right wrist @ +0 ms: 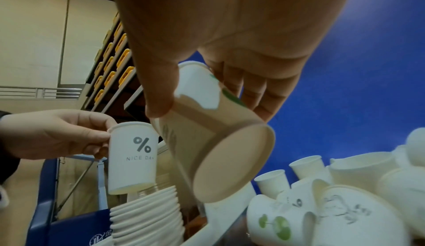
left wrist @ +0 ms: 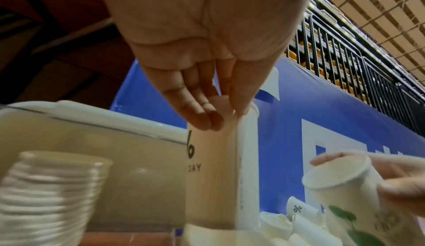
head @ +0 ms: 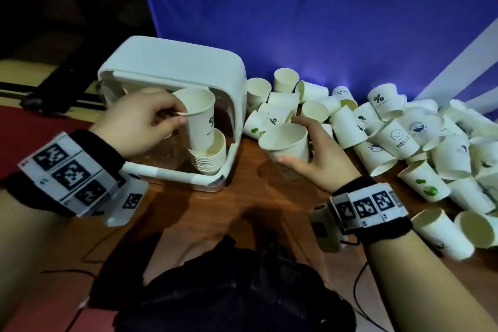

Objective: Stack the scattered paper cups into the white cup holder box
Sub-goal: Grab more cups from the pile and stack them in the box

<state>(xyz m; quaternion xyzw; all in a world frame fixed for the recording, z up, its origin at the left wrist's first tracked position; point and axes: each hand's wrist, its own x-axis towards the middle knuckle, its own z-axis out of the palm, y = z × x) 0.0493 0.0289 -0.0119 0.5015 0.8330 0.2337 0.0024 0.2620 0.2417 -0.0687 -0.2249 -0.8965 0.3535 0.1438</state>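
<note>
The white cup holder box (head: pixel 172 62) stands at centre left with its front open, and a stack of nested cups (head: pixel 208 158) sits inside it. My left hand (head: pixel 147 122) pinches the rim of a cup printed "% NICE DAY" (head: pixel 199 118) and holds it upright just above that stack (right wrist: pixel 147 217). My right hand (head: pixel 320 151) grips a second paper cup (head: pixel 287 141) beside the box, mouth tilted toward me; green leaf print shows on that cup (right wrist: pixel 214 141). A big pile of scattered cups (head: pixel 404 137) lies to the right.
A blue backdrop (head: pixel 323 21) hangs close behind the pile. The wooden table (head: pixel 242 197) shows in front of the box. Two loose cups (head: pixel 444 232) lie near my right forearm. A dark bag (head: pixel 229 286) and thin cables sit at the near edge.
</note>
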